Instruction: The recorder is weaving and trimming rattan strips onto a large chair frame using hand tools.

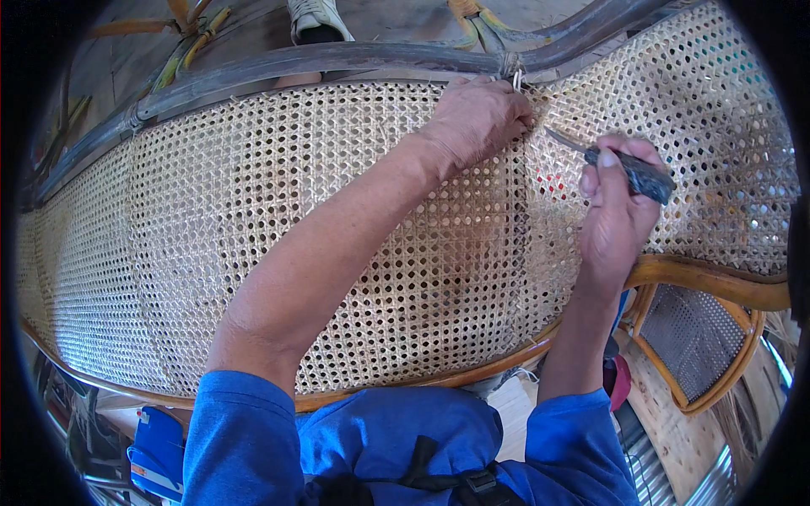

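One broad cane-webbing panel (422, 278) fills most of my view, pale straw in colour, its open lattice pierced by rows of small holes, its long axis running left to right. I count two rails along it: a dark grey-brown far rail (337, 57) and a golden-brown near rail (726, 285). One smaller grey-mesh frame (696, 337) sits at lower right, one white shoe (319, 18) past the far rail.

Two hands are over the panel. The left hand (485, 118) is bent, fingers curled down at the panel's far edge; I cannot tell whether it grips anything. The right hand (620, 190) is closed around one pointed hand tool (645, 179), held above the panel's right part: dark, rough-looking handle, slim tapering end. Its long axis slants, tip toward the upper left, near the left fingers. One small white strand loop (518, 81) stands just beside the left hand.
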{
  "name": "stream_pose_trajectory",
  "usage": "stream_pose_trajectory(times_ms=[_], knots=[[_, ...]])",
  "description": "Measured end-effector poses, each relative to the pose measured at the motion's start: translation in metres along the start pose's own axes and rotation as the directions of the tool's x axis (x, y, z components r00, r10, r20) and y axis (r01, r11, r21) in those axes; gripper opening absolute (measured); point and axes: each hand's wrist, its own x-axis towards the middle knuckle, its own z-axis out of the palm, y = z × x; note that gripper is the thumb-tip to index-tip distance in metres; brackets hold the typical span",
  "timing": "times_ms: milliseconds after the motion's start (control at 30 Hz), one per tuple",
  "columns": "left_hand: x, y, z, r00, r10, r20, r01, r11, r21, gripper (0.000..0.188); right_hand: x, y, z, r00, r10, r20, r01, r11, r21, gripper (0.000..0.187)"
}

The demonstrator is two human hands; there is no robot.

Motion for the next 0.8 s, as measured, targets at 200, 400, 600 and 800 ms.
stream_pose_trajectory(times_ms=[200, 400, 600, 800], knots=[[0.005, 0.000, 0.002, 1.000, 0.000, 0.003, 0.000, 1.000, 0.011, 0.016, -0.017, -0.015, -0.021, 0.990, -0.139, 0.011, 0.139, 0.990, 0.004, 0.028], [0.005, 0.002, 0.001, 0.998, 0.046, -0.032, -0.045, 0.999, 0.016, 0.016, -0.028, -0.012, -0.028, 0.997, -0.072, 0.028, 0.070, 0.996, 0.058, 0.030], [0.006, 0.003, -0.003, 0.999, -0.031, 0.025, 0.031, 0.999, -0.032, 0.016, -0.010, -0.005, -0.011, 0.995, -0.002, 0.104, 0.003, 1.000, -0.011, 0.027], [0.006, -0.001, 0.005, 0.999, 0.023, -0.029, -0.023, 1.000, -0.017, 0.016, 0.015, -0.001, 0.003, 0.989, 0.117, 0.091, -0.084, 0.949, -0.305, 0.018]])
